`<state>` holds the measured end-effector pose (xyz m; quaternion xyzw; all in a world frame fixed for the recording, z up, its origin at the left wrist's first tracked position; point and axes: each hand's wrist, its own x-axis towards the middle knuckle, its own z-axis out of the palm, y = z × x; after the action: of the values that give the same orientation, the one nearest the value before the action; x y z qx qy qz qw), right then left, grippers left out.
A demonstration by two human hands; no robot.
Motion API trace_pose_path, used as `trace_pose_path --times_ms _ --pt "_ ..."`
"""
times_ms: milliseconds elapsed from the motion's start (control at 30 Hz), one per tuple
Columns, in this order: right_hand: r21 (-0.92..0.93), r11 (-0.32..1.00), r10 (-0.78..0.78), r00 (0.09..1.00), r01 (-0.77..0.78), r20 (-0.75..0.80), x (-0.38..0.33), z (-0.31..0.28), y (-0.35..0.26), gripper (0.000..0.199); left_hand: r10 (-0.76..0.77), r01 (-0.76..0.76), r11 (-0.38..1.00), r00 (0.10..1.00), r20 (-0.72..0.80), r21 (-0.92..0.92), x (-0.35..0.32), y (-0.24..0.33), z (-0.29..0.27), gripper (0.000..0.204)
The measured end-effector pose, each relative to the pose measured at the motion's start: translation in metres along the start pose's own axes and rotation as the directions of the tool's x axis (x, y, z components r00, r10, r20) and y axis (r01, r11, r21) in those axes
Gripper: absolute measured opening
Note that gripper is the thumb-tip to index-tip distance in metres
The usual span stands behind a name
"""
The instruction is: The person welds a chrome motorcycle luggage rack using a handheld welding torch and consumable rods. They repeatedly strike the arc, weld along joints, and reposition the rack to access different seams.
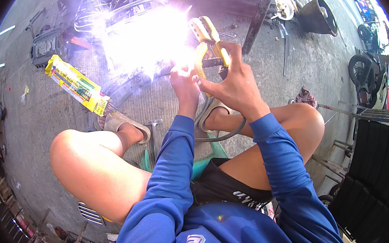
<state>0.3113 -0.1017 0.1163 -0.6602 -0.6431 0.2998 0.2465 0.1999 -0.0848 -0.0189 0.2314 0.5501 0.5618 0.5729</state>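
A yellow spring clamp with two handles grips or lies against a dark rod ahead of me. My right hand curves around the clamp, thumb on the near handle and index finger by the far one. Close by on its left, my left hand has its fingers bent together at the rod's glare-lit end. What sits in those fingers is washed out. A blinding white-violet glare covers the metal work beyond both hands and hides its shape.
An opened yellow pack of welding rods lies left, beside my sandalled foot. A hammer rests between my feet, near a dark cable. A slanted metal leg and a dark bucket stand at right. Parked motorcycles line the far right.
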Motion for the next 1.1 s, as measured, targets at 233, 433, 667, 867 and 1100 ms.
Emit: trace_pose_path --times_ms 233,433,667,867,1100 --pt "-0.008 0.968 -0.249 0.964 0.249 -0.092 0.003 0.001 -0.001 0.089 0.034 -0.049 0.984 0.995 -0.092 -0.174 -0.012 0.008 0.011 0.017" --pt "-0.017 0.999 -0.038 0.998 0.038 -0.055 0.001 0.001 0.004 0.091 0.026 -0.032 0.976 0.999 0.031 0.215 0.004 0.006 0.0 0.016" --pt "-0.094 0.995 -0.029 0.999 0.027 -0.029 0.0 0.0 0.002 0.089 0.065 -0.075 0.974 0.996 0.052 0.214 0.004 -0.002 -0.003 0.015" --pt "-0.024 1.0 0.005 1.0 -0.005 0.001 0.001 0.002 0.001 0.081 -0.013 0.017 0.989 1.0 0.026 -0.149 -0.006 -0.01 -0.007 0.028" --pt "0.011 1.0 0.003 1.0 -0.003 -0.003 0.002 0.003 0.001 0.084 0.043 -0.046 0.994 0.999 -0.025 -0.102 0.004 -0.012 -0.002 0.022"
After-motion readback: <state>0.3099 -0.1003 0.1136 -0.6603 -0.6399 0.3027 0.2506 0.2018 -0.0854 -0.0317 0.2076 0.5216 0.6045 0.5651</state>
